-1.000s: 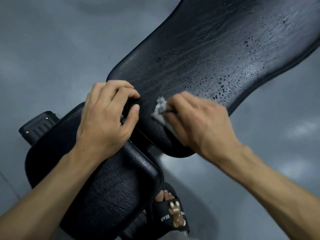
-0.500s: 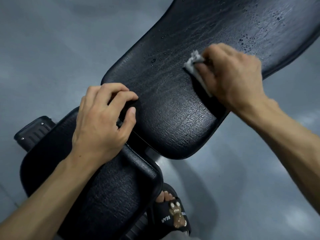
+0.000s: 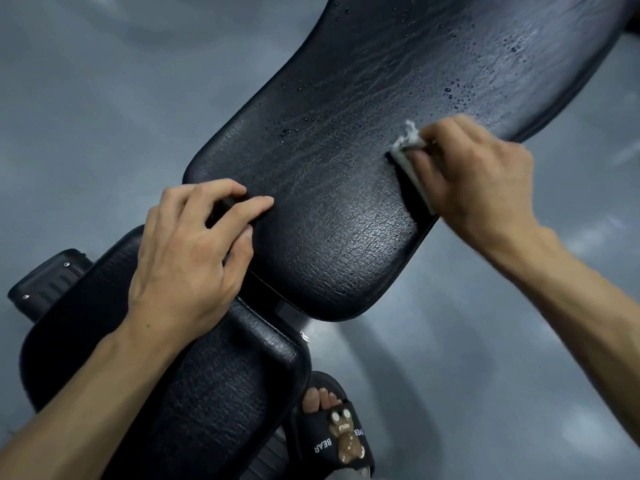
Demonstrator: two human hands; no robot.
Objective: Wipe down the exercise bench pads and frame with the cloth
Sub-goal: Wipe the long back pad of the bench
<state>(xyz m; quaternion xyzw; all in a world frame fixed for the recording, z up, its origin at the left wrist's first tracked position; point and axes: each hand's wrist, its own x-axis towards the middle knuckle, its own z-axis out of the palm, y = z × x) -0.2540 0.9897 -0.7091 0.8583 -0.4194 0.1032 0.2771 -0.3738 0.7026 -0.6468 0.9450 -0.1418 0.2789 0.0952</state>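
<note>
I see the long black bumpy back pad [image 3: 346, 161] of the exercise bench, tilted across the picture; it is shiny, with little water drops near its far end. My right hand [image 3: 474, 181] has its fingers curled around a small grey-white folded cloth [image 3: 410, 150] and presses it flat on the pad, close to the pad's right edge; a bit of the cloth pokes up past my fingertips. My left hand [image 3: 194, 251] is clenched on the near left corner of the back pad; the fingers bend over the top and the thumb lies along the edge. Under my left arm is the shorter black seat pad [image 3: 221, 393], just beside the back pad with a thin gap between them. A black plastic end piece of the frame [image 3: 48, 282] sticks out past the seat on the left. Below, on the smooth grey floor [image 3: 450, 375], I see a foot in a black slipper with a brown bear on it [image 3: 337, 434].
</note>
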